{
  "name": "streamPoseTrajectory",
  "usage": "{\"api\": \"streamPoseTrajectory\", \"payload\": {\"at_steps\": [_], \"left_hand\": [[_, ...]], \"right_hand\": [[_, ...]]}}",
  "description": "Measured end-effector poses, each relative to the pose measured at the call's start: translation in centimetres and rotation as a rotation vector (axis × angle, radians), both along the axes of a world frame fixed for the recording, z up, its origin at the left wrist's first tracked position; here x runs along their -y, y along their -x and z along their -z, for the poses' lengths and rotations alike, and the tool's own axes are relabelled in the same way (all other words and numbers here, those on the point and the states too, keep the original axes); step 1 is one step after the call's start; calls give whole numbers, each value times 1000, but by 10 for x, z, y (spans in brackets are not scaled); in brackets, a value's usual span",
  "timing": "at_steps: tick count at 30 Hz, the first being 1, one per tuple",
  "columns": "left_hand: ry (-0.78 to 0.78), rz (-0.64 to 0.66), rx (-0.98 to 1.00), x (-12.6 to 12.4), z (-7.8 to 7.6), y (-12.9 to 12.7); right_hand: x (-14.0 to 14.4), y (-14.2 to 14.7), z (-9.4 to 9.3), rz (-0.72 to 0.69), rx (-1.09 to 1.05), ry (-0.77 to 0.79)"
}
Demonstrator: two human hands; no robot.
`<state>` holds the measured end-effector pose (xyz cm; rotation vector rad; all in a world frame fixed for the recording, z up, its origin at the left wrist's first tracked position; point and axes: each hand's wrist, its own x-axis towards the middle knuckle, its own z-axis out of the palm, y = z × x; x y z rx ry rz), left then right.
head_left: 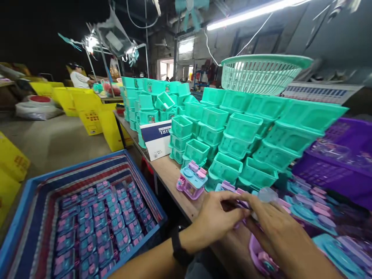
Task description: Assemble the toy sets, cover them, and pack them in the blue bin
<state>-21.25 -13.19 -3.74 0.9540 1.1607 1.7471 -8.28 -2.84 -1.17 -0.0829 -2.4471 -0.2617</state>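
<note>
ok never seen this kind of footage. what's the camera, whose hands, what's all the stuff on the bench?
One picture, from a camera worn on a person's head, looking forward and down. No machine: the two bare hands belong to the wearer. The left hand, with a dark wristband, and the right hand meet over a small pink and clear toy part, pinching it between them. On the wooden bench stand stacked teal plastic housings, one assembled pink-and-blue toy and a white box. Beside the bench a blue crate holds finished toys. Another person sits far back.
</note>
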Motion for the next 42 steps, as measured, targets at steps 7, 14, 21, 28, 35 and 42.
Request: {"api": "streamPoseTrajectory", "payload": {"at_steps": [7,14,21,28,35,42], "left_hand": [[-101,-194,33,22,21,68],[-3,-341,-459,28,42,106],[-60,-476,-1018,28,58,126],[65,-305,-1208,31,58,133],[115,-273,-1251,31,65,138],[36,-389,-1361,32,62,139]], "right_hand": [[4,62,-8,-71,192,792],[11,115,9,64,186,779],[9,139,25,227,300,548],[4,137,32,226,348,380],[1,139,58,7,296,291],[29,108,25,82,293,410]]}}
